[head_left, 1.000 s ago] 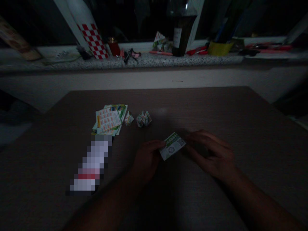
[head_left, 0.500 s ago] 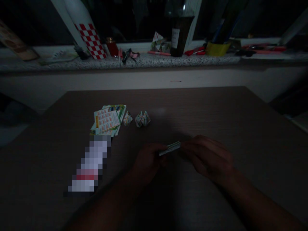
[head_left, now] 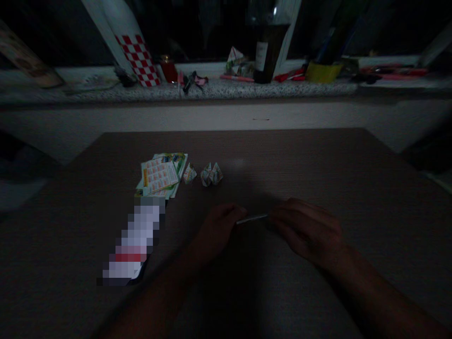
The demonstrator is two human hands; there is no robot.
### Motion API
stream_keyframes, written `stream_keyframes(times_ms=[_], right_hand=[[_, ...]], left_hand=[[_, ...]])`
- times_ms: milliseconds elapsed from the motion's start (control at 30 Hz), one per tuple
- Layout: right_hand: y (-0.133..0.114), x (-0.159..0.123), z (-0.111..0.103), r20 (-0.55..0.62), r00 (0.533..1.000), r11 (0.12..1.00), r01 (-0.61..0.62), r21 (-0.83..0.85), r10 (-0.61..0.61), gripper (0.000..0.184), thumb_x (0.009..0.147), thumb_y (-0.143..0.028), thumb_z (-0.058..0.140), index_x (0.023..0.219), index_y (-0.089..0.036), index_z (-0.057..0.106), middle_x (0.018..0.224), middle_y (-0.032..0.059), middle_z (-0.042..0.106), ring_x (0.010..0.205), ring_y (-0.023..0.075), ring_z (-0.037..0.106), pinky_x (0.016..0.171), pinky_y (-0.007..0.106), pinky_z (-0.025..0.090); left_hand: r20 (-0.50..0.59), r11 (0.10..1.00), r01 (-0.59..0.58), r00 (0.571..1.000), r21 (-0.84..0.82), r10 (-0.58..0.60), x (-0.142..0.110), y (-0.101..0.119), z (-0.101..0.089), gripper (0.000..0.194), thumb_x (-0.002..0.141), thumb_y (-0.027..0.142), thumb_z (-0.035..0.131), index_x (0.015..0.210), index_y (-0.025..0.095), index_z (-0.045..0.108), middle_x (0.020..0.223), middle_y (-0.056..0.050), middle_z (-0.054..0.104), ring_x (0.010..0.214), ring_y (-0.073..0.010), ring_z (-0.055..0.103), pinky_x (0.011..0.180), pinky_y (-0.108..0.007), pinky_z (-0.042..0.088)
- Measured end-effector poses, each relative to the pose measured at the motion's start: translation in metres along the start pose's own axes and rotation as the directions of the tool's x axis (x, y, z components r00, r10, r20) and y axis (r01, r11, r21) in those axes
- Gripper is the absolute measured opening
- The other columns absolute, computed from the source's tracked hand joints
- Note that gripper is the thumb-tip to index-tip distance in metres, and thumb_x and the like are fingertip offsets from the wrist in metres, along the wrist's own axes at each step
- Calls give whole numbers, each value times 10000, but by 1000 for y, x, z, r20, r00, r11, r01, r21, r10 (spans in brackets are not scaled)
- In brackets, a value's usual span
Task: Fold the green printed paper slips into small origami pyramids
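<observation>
Between my two hands is a small folded piece of paper (head_left: 252, 218), seen almost edge-on as a thin pale strip. My left hand (head_left: 219, 228) pinches its left end with thumb and fingers. At the other end, the fingertips of my right hand (head_left: 306, 229) are closed on the paper's right edge. Beyond my left hand, two small folded-paper pieces stand on the table: a pointed one (head_left: 189, 173) and a two-peaked one (head_left: 212, 174). A stack of printed paper sheets (head_left: 160, 176) lies to their left. The light is dim.
A phone-like device with a blurred-out screen (head_left: 132, 240) lies left of my left forearm on the wooden table (head_left: 282, 155). Along the stone windowsill (head_left: 226, 89) stand a red-checked bottle (head_left: 141, 61), a dark bottle (head_left: 263, 56), a yellow container (head_left: 323, 73) and pens.
The folded paper has tilted from showing its printed face to being nearly edge-on. My left thumb has shifted slightly; the right hand is almost where it was. The view has moved slightly.
</observation>
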State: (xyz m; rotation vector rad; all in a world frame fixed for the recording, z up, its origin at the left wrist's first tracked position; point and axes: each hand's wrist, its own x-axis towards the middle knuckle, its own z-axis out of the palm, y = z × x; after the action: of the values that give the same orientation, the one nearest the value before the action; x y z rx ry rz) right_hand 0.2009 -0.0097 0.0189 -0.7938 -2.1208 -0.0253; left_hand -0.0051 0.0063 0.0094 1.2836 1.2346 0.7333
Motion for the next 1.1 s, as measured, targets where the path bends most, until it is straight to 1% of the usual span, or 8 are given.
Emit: stream_keyframes(times_ms=[67, 167, 267, 367, 467, 833, 967, 1100], right_hand=[[1, -1, 1, 19, 1000, 1000, -1, 31, 1, 151, 807, -66, 642, 946, -121, 665, 829, 85, 709, 753, 174, 669, 665, 283, 573], [1, -2, 3, 58, 998, 998, -12, 66, 8, 144, 806, -63, 648, 942, -109, 656, 829, 93, 700, 757, 178, 654, 664, 292, 560], [0, -2, 6, 75, 997, 995, -22, 100, 14, 144, 812, -69, 648, 948, -115, 648, 820, 87, 695, 744, 175, 641, 659, 302, 554], [-2, -3, 8, 57, 998, 991, -44, 130, 37, 176, 799, -67, 662, 966, -121, 645, 834, 87, 695, 760, 176, 643, 683, 311, 557], [-3, -2, 8, 33, 996, 983, -82, 166, 78, 215, 775, -72, 682, 979, -129, 646, 847, 88, 690, 773, 178, 648, 684, 308, 558], [-12, 3, 9, -46, 992, 980, -108, 167, 117, 171, 766, -69, 661, 913, -156, 653, 771, 60, 691, 685, 167, 651, 606, 288, 547], [-15, 4, 10, -85, 989, 986, -110, 123, 121, 189, 758, -51, 669, 920, -145, 639, 764, 63, 686, 682, 162, 640, 608, 283, 540], [-14, 3, 10, -44, 994, 989, -93, 114, 99, 183, 776, -59, 657, 938, -145, 641, 775, 71, 687, 695, 164, 640, 633, 285, 542]], left_hand=[[-129, 941, -234, 954, 245, 271, -3, 5, -8, 211, 852, 360, 523, 895, 190, 640, 838, -18, 639, 802, -178, 582, 727, -295, 443], [-33, 706, -515, 796, 486, 604, -10, 9, -12, 185, 874, 287, 518, 988, 178, 615, 970, -57, 641, 920, -187, 586, 811, -323, 459], [105, 435, -655, 617, 617, 780, -13, 7, -7, 132, 812, 229, 616, 926, 164, 620, 922, -65, 652, 878, -189, 588, 800, -340, 474], [153, 302, -696, 510, 651, 847, -12, 4, -1, 51, 805, 158, 622, 854, 167, 616, 810, -32, 657, 771, -154, 590, 737, -306, 482], [144, 283, -713, 473, 641, 869, -10, 4, 1, 66, 798, 133, 632, 853, 168, 621, 787, -23, 664, 743, -139, 600, 711, -287, 486], [128, 253, -742, 414, 620, 901, -9, 6, 0, 100, 758, 110, 669, 812, 175, 615, 752, -20, 667, 704, -135, 597, 679, -290, 486], [150, 217, -719, 409, 660, 900, -10, 8, 0, 87, 761, 131, 667, 811, 176, 613, 750, -28, 674, 696, -145, 603, 665, -299, 484], [141, 227, -695, 430, 683, 892, -11, 9, 0, 74, 777, 144, 635, 825, 183, 595, 760, -28, 678, 691, -148, 606, 663, -310, 475]])
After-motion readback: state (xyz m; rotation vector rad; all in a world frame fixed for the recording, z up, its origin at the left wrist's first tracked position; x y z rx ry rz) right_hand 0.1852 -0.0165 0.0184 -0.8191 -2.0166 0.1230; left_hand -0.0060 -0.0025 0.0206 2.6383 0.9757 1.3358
